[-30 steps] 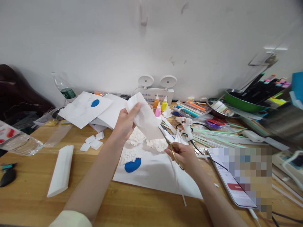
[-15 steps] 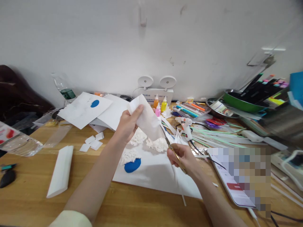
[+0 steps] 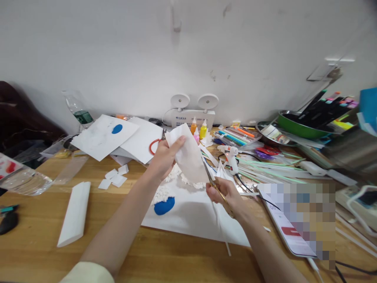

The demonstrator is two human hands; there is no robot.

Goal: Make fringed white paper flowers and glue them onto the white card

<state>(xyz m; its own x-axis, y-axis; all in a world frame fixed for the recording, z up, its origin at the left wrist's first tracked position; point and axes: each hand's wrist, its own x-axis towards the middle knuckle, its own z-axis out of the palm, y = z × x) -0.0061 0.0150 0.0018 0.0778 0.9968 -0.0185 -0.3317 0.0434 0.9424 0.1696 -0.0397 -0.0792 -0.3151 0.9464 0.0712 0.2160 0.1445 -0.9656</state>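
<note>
My left hand (image 3: 166, 155) pinches a piece of white paper (image 3: 190, 159) between thumb and fingers, tilted above the work sheet. In my right hand (image 3: 225, 194) is a pair of gold-handled scissors (image 3: 219, 192), its blades along the paper's right edge. A thin white strip (image 3: 219, 224) hangs down below the scissors toward the table. Under both hands lies a white sheet (image 3: 194, 220) bearing a blue oval (image 3: 164, 206) and crumbly white clumps (image 3: 161, 194), partly hidden by the paper and my left hand.
A folded white paper piece (image 3: 75, 214) and small white squares (image 3: 118, 180) lie left. Behind are red-handled pliers (image 3: 153, 146), paint bottles (image 3: 203, 129) and a glue gun (image 3: 231, 157). A phone (image 3: 294, 224) lies right; a water bottle (image 3: 26, 179) is far left.
My left hand and the paper have shifted slightly right and down, uncovering the red-handled pliers behind. The scissors stay at the paper's right edge.
</note>
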